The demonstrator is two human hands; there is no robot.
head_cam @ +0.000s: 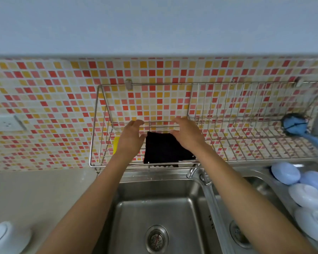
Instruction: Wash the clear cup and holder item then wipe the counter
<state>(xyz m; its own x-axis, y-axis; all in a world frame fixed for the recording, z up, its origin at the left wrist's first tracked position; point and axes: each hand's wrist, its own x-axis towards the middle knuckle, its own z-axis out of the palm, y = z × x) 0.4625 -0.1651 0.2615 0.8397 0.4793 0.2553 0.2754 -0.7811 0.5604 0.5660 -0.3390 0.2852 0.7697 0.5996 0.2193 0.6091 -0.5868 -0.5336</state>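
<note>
Both my hands are up in the wire rack (228, 143) over the sink (154, 208): left hand (131, 136) and right hand (186, 133) pinching the black cloth's (163, 149) top corners, fingers curled. Clear cup's nowhere visible.

Soft, even, rather dim light with a bluish cast fills the scene, leaving only faint shadows. Pale glare sits on the steel sink (154, 204) and tap (200, 178). The wide lens bends the tiled wall (44, 99) at the edges, and detail is slightly soft throughout.
</note>
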